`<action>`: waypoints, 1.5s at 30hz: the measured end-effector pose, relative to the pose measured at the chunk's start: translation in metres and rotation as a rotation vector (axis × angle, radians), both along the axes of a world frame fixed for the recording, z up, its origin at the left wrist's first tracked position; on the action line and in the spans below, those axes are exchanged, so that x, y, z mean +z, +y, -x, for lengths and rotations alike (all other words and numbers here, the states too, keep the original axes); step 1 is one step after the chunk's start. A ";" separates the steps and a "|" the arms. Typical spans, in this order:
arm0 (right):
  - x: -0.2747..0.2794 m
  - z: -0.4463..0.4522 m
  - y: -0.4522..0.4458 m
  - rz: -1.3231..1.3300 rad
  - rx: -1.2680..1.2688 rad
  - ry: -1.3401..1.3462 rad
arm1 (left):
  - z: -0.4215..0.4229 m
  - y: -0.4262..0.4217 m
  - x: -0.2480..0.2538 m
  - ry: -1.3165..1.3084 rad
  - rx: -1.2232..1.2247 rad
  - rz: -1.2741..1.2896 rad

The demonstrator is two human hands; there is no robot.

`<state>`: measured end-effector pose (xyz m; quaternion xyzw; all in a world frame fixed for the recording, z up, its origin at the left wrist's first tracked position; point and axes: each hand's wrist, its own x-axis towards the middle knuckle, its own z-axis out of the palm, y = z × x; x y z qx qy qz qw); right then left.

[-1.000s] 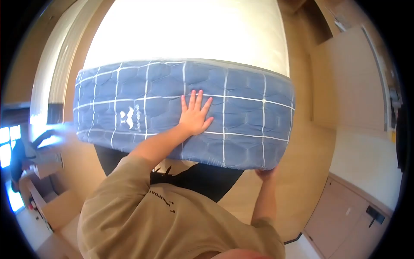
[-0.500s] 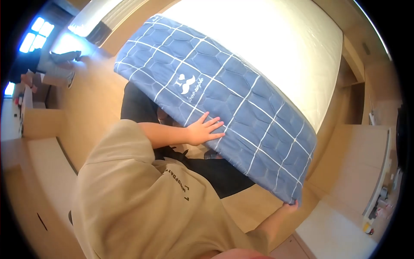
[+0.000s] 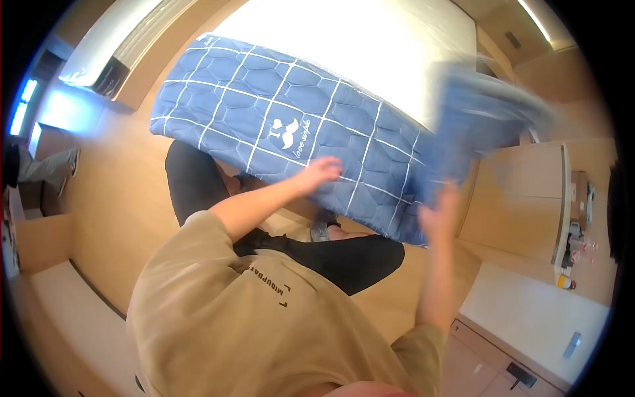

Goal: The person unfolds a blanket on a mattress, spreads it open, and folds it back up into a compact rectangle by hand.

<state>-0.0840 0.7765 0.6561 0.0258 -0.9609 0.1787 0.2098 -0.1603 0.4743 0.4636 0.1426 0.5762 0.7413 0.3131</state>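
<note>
The right hand (image 3: 440, 212) is streaked with motion at the near right end of the quilted mattress pad (image 3: 258, 99); its fingers point up toward a blurred flap (image 3: 456, 122), and whether they grip it cannot be told. The left hand (image 3: 319, 175) is loosely open, fingers slightly bent, over the pad's near edge below the moustache print (image 3: 288, 134); contact is unclear.

The change under way is in that flap: it is swinging, raised and smeared out past the right side of the white mattress (image 3: 344, 33), while the printed part lies sharp, and so nearly motionless, across the mattress's near end. The pad is therefore opening or shifting at its right end only, as I judge it.

Its near edge slants down from left to right, just above the black trousers (image 3: 195, 182), leaving little room between pad and knees. On the right, a strip of floor (image 3: 464, 264) lies before the cabinet (image 3: 516, 205), so the flap has some space there. Floor also opens at the left, where another person's legs (image 3: 49, 169) stand well apart from the pad.
</note>
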 end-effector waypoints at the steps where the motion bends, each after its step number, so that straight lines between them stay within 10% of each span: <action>1: -0.018 0.002 -0.037 -0.110 0.118 -0.110 | 0.008 -0.024 0.008 -0.279 0.148 -0.155; 4: -0.148 -0.027 -0.074 -0.242 0.267 -0.551 | 0.022 -0.107 0.017 -0.748 0.496 -0.328; 7: -0.161 -0.057 -0.107 -0.190 0.075 -0.322 | 0.024 -0.136 0.018 -0.703 0.406 -0.083; 11: -0.182 -0.075 -0.136 0.368 -0.202 -0.002 | 0.024 -0.125 0.030 -0.516 0.265 0.138; 14: -0.193 -0.071 -0.129 1.466 -0.704 -0.278 | 0.023 -0.102 0.035 -0.421 0.285 0.230; 20: -0.160 -0.033 -0.046 1.914 -0.979 -0.115 | 0.032 -0.101 -0.014 -0.570 0.210 0.153; 22: -0.170 -0.037 -0.022 1.828 -1.010 -0.013 | 0.032 -0.110 -0.013 -0.503 0.209 0.262; 25: -0.139 -0.078 -0.020 1.915 -0.312 0.210 | 0.022 -0.132 -0.004 -0.379 0.150 0.187; 32: -0.156 -0.085 -0.012 2.173 -0.739 0.011 | 0.064 -0.116 0.013 -0.336 0.038 0.385; 36: -0.155 -0.086 -0.003 2.236 -0.688 0.135 | 0.101 -0.068 0.028 -0.316 0.301 0.132; 45: -0.149 -0.113 0.033 2.272 -0.729 0.238 | 0.150 -0.019 0.003 -0.512 -0.009 -0.020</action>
